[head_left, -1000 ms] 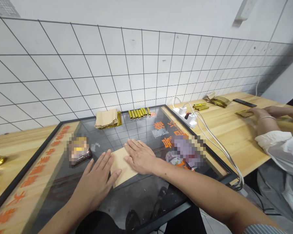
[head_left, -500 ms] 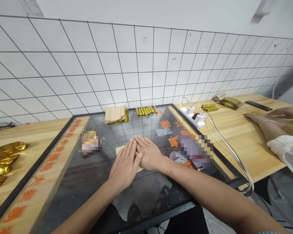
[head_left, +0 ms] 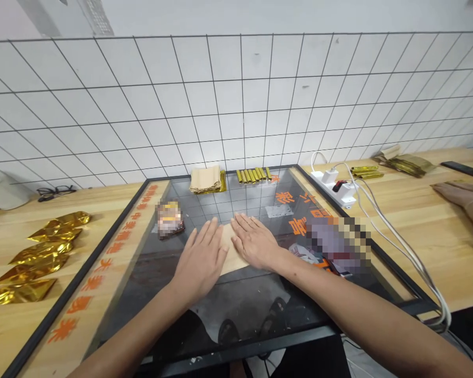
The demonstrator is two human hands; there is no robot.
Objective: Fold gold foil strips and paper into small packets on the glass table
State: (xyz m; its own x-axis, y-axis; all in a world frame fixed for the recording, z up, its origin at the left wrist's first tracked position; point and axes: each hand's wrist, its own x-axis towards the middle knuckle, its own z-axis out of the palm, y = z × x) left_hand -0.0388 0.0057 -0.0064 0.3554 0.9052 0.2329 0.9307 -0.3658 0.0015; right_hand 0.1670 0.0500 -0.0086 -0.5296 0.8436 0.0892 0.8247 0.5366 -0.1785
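A tan paper sheet lies on the dark glass panel, partly covered by both hands. Across its left part my left hand rests flat with fingers stretched forward. My right hand lies flat over the right part, fingers extended and angled to the left. A strip of bare paper shows between the two hands. Beyond them, at the panel's far edge, sit a stack of tan and gold papers and a row of several small gold rolls.
A black-framed glass panel carries orange lettering. Crumpled gold foil shapes and glasses lie on the left wooden table. A power strip with cables stands right. Another person's hand rests on the right table. Gold rolls lie there too.
My hands were together, overlapping at the paper's middle; now they have slid apart to its two sides, uncovering its centre. The view has turned left, showing more gold foil and the glasses.
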